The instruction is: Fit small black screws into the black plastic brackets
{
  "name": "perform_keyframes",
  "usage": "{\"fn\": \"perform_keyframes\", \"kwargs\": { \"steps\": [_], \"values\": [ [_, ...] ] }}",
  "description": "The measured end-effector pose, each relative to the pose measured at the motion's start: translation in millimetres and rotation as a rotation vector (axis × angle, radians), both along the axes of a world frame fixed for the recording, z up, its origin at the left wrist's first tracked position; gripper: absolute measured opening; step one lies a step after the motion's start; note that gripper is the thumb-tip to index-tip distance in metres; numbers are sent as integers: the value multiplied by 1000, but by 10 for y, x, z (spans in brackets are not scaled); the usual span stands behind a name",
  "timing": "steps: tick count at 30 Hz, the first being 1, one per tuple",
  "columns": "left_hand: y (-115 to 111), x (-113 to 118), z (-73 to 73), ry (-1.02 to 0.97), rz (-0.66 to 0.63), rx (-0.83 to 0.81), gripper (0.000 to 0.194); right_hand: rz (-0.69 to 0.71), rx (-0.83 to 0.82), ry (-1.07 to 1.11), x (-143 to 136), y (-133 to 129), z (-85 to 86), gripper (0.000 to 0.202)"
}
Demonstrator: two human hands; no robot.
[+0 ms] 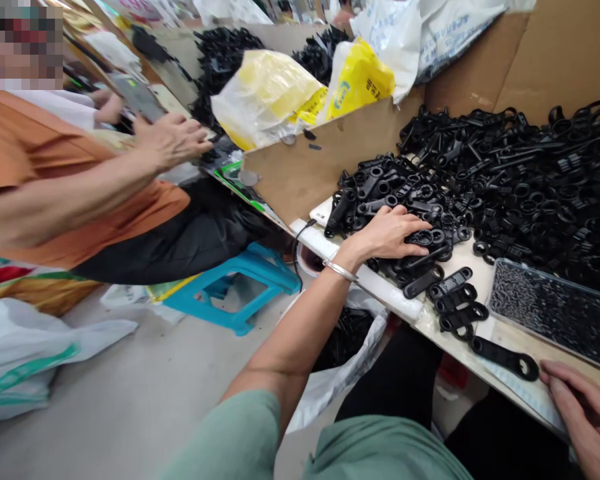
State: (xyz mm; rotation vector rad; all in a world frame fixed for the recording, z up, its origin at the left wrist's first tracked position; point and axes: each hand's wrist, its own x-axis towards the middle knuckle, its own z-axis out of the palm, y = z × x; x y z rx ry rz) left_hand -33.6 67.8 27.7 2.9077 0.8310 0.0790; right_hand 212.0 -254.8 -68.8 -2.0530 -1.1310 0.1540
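Note:
My left hand [393,233] lies palm down, fingers spread, on a heap of black plastic arm-shaped parts [375,183] with ringed ends. At the lower right, my right hand [587,420] has thumb and fingertips drawn close together; anything between them is too small to make out. Its fingertips are beside the ring end of a single black part [503,357] lying near the table edge. I cannot tell whether they touch. Several similar black parts [457,300] lie in a row between my hands. A clear tray [495,283] of small dark pieces, apparently screws, stands beyond my right hand.
A larger heap of black parts [545,180] lies against cardboard walls [540,60]. A cardboard divider [290,170] separates the neighbouring place, where a co-worker in an orange shirt [45,173] sits. A blue stool [230,287] and a white sack [370,353] are below.

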Motion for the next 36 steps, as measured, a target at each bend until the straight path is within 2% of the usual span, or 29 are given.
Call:
{"fn": "perform_keyframes", "kwargs": {
  "steps": [4,8,11,13,15,18,20,24,32,36],
  "values": [
    [33,-15,-35,-21,-9,-82,62,-57,-56,21,-117,29,163,41],
    [73,-57,-110,-172,6,-140,76,-54,-35,110,-155,56,214,35],
    [-57,-84,-139,-350,87,4,71,-47,-15,149,-161,59,224,32],
    [-276,-82,-135,-447,106,137,62,-46,-17,154,-168,62,227,30],
    [-572,-57,-135,-496,-17,194,53,-45,-22,145,-177,66,228,29],
    [-1000,4,-192,-413,-349,188,28,-27,-5,126,-182,71,220,27],
    [-1175,49,-269,-311,-413,171,16,-12,12,115,-179,70,215,26],
    [-1247,135,-415,-271,-338,218,26,8,17,99,-171,57,218,25],
    [-1208,313,-596,-425,-145,457,20,26,49,65,-193,84,221,22],
    [-1233,315,-620,-470,-124,463,11,34,61,108,-199,89,243,22]
  ]
}}
